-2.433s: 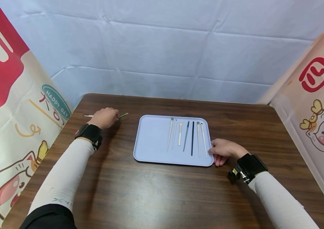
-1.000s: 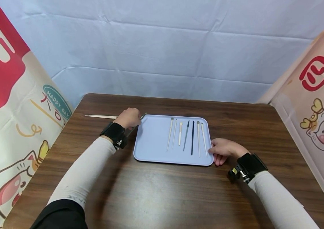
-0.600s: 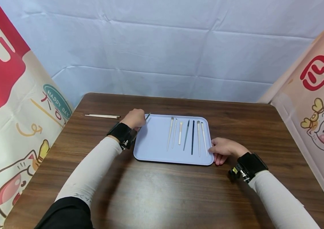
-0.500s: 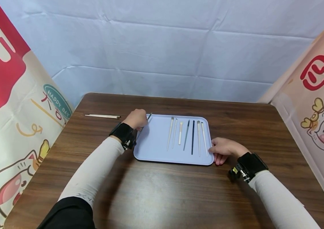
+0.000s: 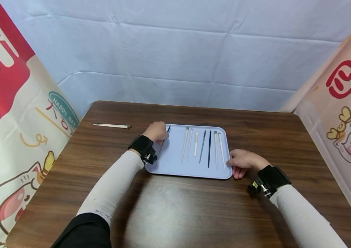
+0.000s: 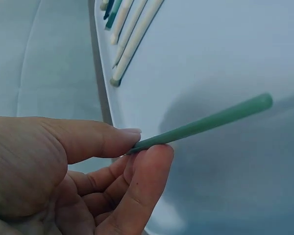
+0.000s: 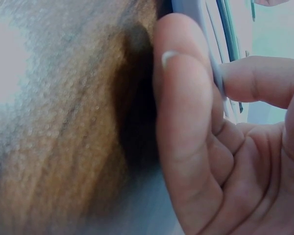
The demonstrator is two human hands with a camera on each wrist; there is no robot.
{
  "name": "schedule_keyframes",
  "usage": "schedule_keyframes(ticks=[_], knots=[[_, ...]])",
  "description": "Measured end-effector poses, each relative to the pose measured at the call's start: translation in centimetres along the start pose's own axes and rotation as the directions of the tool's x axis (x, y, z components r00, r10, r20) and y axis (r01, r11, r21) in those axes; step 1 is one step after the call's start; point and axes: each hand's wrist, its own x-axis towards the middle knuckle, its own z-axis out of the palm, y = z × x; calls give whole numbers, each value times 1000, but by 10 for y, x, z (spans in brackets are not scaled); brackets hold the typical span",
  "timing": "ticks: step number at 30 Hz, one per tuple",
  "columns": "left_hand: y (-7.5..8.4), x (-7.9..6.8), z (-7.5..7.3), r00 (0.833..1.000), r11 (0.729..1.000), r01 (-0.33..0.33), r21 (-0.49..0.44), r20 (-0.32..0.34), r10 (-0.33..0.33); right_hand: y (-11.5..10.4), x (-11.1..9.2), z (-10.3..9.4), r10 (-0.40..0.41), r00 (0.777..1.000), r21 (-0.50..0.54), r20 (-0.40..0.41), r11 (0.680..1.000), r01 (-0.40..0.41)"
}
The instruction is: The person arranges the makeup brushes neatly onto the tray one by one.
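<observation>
My left hand (image 5: 156, 131) pinches a green-handled brush (image 6: 210, 122) between thumb and fingertips, over the left part of the pale blue tray (image 5: 175, 165). In the left wrist view the rounded handle end points right; the bristle end is hidden by the fingers. At the tray's right edge, my right hand (image 5: 242, 162) grips the rim, thumb on top and fingers outside and below. Several slim brushes lie side by side on the tray's right half, among them a black one (image 5: 209, 150), a dark green one (image 5: 202, 146) and a short pale one (image 5: 195, 144).
Two pale brushes (image 5: 113, 126) lie together on the brown wooden table (image 5: 200, 213), left of the tray. A light blue cloth (image 5: 175, 62) hangs behind the table. Printed sheets (image 5: 346, 127) hang at both sides.
My left hand has carried the green brush rightward from beside the pale brushes to over the tray, turning it from nearly sideways to steeply slanted. The right hand stays on the rim.
</observation>
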Motion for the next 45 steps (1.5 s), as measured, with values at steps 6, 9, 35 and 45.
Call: schedule_keyframes(ticks=[6, 9, 35, 45], knots=[[5, 4, 6, 1000, 1000, 14, -8, 9, -14, 0, 0, 0, 3, 1000, -4, -1, 1000, -3], [7, 6, 8, 1000, 1000, 9, -2, 10, -9, 1, 0, 0, 5, 1000, -2, -2, 1000, -5], [34, 7, 27, 997, 997, -76, 6, 12, 76, 0, -1, 1, -1, 1000, 1, 0, 1000, 1], [43, 8, 32, 999, 999, -48, -18, -2, 48, 1, 0, 0, -5, 1000, 9, 3, 1000, 5]])
